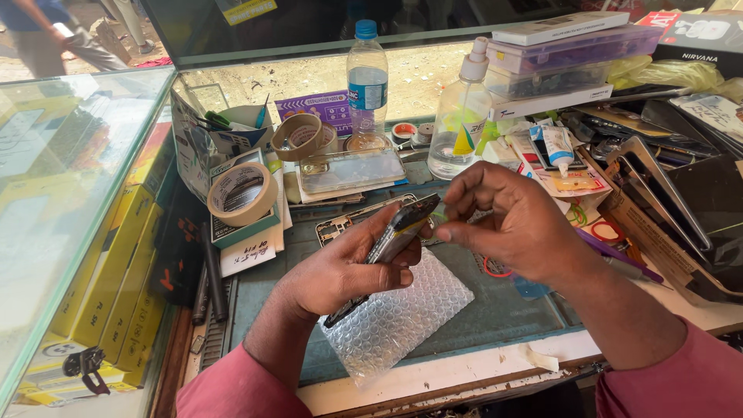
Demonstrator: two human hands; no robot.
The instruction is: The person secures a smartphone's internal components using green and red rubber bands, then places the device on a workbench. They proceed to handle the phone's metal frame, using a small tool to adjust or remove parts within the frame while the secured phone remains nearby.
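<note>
Fingers of the left hand (348,267) grip a phone (391,241) edge-up above a bubble-wrap sheet (398,313) on the tabletop (495,317); the right hand (503,224) pinches the phone's top end.

I count two hands, left (340,267) and right (507,224), one phone (395,236), one bubble wrap (402,313), two bottles (367,77) (462,116), three tape rolls (242,193) (298,137) (402,131), one glue tube (559,147).
</note>
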